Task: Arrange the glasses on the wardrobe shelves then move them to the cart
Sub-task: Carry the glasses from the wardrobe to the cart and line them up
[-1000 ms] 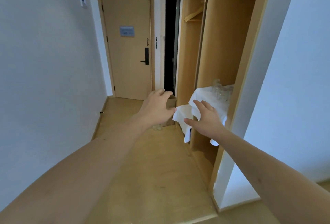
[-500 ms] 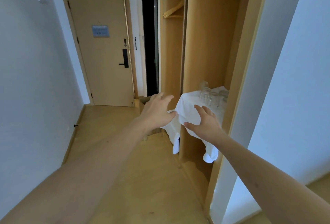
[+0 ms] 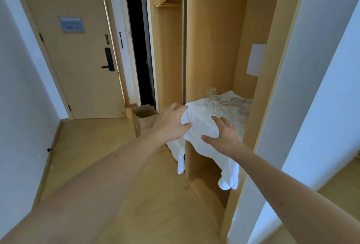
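**Hands at the cloth-covered wardrobe shelf**

A narrow hallway with a wooden floor runs along an open wardrobe (image 3: 214,49). The left hand (image 3: 171,125) reaches to the front left corner of the shelf, its fingers spread and the thumb against the white cloth (image 3: 200,127) draped there. The right hand (image 3: 224,136) hovers over the shelf's front edge, fingers splayed, gripping nothing. The glasses (image 3: 228,105) stand clustered toward the shelf's back. A cardboard box (image 3: 144,115) sits on the floor beside the door (image 3: 74,49).

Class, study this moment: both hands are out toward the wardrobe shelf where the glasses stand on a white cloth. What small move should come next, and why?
Probably carry the right hand on to the nearest of the glasses. It hovers open above the white cloth, holding nothing, while the left hand is at the cloth's corner.
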A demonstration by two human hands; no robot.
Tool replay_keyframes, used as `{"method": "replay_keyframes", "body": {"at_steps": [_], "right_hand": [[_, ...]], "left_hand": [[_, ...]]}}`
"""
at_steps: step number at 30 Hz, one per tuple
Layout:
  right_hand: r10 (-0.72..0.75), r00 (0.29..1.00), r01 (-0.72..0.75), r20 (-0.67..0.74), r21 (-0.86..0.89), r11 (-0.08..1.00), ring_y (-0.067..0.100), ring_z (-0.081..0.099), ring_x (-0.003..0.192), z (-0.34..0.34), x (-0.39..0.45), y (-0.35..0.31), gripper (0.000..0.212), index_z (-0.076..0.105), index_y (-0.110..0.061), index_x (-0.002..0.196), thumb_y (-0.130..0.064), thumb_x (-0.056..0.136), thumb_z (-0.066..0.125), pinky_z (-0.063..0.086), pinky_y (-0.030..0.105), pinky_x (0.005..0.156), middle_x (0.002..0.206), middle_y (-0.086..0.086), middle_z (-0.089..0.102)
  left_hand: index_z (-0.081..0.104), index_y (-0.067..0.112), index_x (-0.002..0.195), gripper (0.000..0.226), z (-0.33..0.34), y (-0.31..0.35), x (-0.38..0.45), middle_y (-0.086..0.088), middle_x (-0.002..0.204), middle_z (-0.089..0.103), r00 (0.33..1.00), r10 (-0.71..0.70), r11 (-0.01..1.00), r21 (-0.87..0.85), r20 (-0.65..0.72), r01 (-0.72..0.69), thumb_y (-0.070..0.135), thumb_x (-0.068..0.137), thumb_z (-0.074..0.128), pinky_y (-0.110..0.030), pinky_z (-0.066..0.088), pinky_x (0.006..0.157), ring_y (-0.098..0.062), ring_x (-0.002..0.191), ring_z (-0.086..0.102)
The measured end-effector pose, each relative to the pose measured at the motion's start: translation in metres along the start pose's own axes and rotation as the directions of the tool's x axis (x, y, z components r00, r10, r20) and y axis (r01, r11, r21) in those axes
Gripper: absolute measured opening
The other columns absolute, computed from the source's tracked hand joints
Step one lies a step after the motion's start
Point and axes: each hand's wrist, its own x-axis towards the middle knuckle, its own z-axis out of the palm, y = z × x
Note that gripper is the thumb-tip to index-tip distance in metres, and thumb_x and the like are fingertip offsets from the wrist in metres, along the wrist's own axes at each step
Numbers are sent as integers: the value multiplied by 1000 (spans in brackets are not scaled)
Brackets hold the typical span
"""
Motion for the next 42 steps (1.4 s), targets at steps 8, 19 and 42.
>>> {"method": "replay_keyframes", "body": {"at_steps": [8, 19, 42], "right_hand": [[127, 990, -128, -62, -13, 992, 27, 22, 151, 23, 63, -15, 86, 23, -33, 159, -61, 89, 64, 34, 45, 116, 166, -1, 21], [305, 937, -314, -171, -26, 949, 29, 17, 153, 62, 133, -51, 84, 23, -34, 158, -55, 90, 66, 30, 44, 117, 167, 1, 19], [543, 774, -556, -327, 59, 829, 31, 19, 151, 41, 265, 72, 82, 29, -28, 158, -54, 90, 65, 28, 42, 119, 165, 6, 23]], "left_hand": [[36, 29, 154, 68, 12, -60, 91, -1, 160, 30, 989, 131, 991, -46, 68, -128, 51, 94, 60, -41, 33, 113, -25, 148, 27], [40, 28, 152, 66, 27, -117, 192, -1, 159, 35, 938, 315, 940, -183, 145, -287, 50, 93, 62, -41, 32, 116, -25, 148, 26], [52, 22, 142, 61, 144, -44, 377, -3, 143, 51, 820, 531, 837, -281, 214, -469, 47, 89, 68, -44, 41, 107, -28, 135, 42]]}}
